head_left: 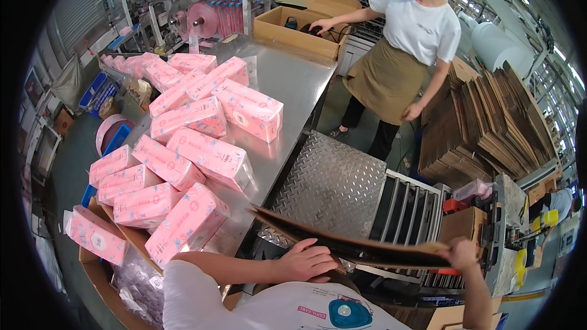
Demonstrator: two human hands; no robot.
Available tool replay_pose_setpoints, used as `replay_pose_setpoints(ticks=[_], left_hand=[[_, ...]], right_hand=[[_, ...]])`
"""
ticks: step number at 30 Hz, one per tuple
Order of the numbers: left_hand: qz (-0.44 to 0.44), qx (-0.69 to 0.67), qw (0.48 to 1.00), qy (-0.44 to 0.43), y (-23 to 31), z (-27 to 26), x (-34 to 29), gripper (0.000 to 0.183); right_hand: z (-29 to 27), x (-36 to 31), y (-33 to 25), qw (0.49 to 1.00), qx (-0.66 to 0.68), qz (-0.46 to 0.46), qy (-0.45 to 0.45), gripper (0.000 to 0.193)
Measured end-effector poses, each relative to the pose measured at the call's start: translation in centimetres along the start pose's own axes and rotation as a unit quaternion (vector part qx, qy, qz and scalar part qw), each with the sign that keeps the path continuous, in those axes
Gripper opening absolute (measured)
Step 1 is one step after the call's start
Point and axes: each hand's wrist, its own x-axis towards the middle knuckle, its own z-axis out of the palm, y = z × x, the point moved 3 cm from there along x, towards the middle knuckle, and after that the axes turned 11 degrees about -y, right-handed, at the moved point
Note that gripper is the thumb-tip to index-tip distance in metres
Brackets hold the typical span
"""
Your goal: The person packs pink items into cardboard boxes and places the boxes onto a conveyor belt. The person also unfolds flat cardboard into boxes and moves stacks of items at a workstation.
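A brown cardboard box, folded flat [367, 248], is held on edge across the front of my body. My left hand [306, 261] lies against its near side, with the fingers bent over the board. At its right end, my right hand [463, 253] grips the corner, the thumb and fingers closed round it. Left of the cardboard, several pink plastic-wrapped tissue packs [186, 223] lie heaped on a metal table [293, 95]. The lower part of the cardboard is hidden behind my hands and shirt.
A diamond-plate metal platform [333, 177] adjoins a roller conveyor [406, 211]. Flattened cartons [483, 128] lean at the right. Across from me stands a co-worker [416, 24], one hand at an open carton [293, 36]. Another carton [101, 281] with plastic wrapping is at lower left.
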Motion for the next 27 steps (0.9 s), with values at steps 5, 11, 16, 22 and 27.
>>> replay_pose_setpoints(ticks=[5, 11, 16, 22, 27], left_hand=[[0.068, -0.198, 0.978, 0.01, -0.5, -1.4, 5.3, 0.026], [0.115, -0.136, 0.907, -0.381, -5.9, 12.1, 6.4, 0.026], [0.091, 0.03, 0.99, -0.103, -9.9, 13.0, 7.0, 0.061], [-0.267, 0.099, 0.921, -0.267, -14.1, 2.5, 19.9, 0.067], [-0.233, 0.128, 0.951, -0.16, -9.7, 8.5, 5.1, 0.073]], right_hand=[[-1.7, 1.3, 1.5, 0.99, 0.028, 0.061, 0.126, 0.026], [3.5, 4.3, -9.5, 0.943, 0.283, -0.025, -0.175, 0.045], [0.8, -2.5, -9.1, 0.731, 0.411, -0.3, -0.454, 0.094], [9.4, 6.5, -6.6, 0.974, 0.134, -0.034, 0.181, 0.085], [16.0, 8.3, -2.3, 0.462, 0.847, 0.067, 0.255, 0.072]])
